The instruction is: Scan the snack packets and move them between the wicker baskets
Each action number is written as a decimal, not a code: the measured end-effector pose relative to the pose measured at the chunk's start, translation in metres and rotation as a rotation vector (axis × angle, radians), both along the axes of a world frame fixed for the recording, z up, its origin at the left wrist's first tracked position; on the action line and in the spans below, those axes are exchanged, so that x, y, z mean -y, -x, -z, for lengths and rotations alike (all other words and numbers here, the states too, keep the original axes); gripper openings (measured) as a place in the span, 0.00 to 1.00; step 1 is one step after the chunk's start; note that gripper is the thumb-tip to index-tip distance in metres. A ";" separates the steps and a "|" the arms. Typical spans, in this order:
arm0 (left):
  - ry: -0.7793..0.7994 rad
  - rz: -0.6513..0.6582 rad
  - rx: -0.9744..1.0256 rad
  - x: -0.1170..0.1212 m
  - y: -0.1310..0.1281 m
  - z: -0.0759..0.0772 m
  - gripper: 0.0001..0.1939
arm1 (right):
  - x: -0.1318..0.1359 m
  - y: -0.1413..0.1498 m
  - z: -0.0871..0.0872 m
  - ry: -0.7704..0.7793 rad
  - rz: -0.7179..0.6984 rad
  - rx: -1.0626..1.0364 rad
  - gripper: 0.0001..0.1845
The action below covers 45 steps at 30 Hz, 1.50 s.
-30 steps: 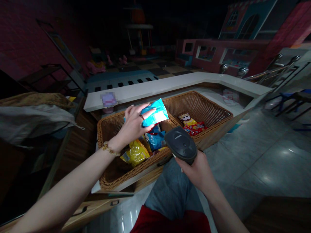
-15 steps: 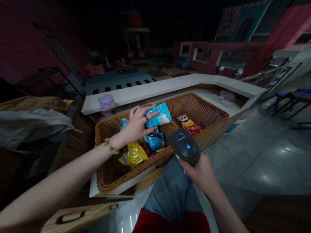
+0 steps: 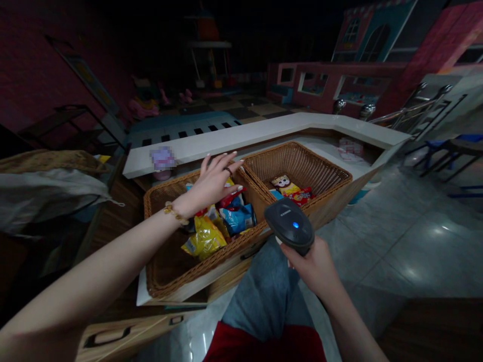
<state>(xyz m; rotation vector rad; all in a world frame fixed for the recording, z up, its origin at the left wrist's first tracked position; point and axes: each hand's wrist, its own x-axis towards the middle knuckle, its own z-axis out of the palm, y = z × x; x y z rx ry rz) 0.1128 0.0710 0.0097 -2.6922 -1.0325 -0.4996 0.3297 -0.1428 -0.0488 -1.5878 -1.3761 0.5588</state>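
My left hand hovers over the left wicker basket, fingers spread and holding nothing. Below it lie several snack bags: a yellow bag in front, a blue bag beside it, and others partly covered by my hand. My right hand grips a dark barcode scanner with a lit blue light, in front of the right wicker basket. In that basket are a yellow packet with a cartoon face, a red packet and a blue packet, partly hidden by the scanner.
Both baskets stand on a counter with a raised white ledge behind them. Drawers are under the counter at the lower left. A white cloth bag lies at far left; a stool stands at far right.
My left hand has let go of a blue snack packet, and its fingers have spread. A blue packet now shows in the right basket. The scanner stays in my right hand.
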 end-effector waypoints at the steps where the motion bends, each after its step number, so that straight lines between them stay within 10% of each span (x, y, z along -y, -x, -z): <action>1: 0.031 -0.067 -0.029 -0.002 0.013 0.002 0.35 | -0.001 0.000 0.000 0.003 -0.001 0.002 0.10; 12: 0.108 -0.314 -0.303 -0.003 0.092 0.032 0.25 | -0.005 0.006 0.004 0.018 -0.010 0.018 0.10; 25: 0.162 -0.314 -0.200 0.000 0.082 0.033 0.29 | -0.006 0.008 0.001 0.025 -0.008 0.015 0.11; 35: -0.076 -0.135 0.118 0.031 0.037 -0.005 0.26 | -0.007 0.013 -0.004 0.002 -0.088 -0.094 0.10; 45: -0.139 0.045 0.182 0.039 0.027 0.008 0.31 | -0.009 0.020 -0.004 0.002 -0.114 -0.075 0.06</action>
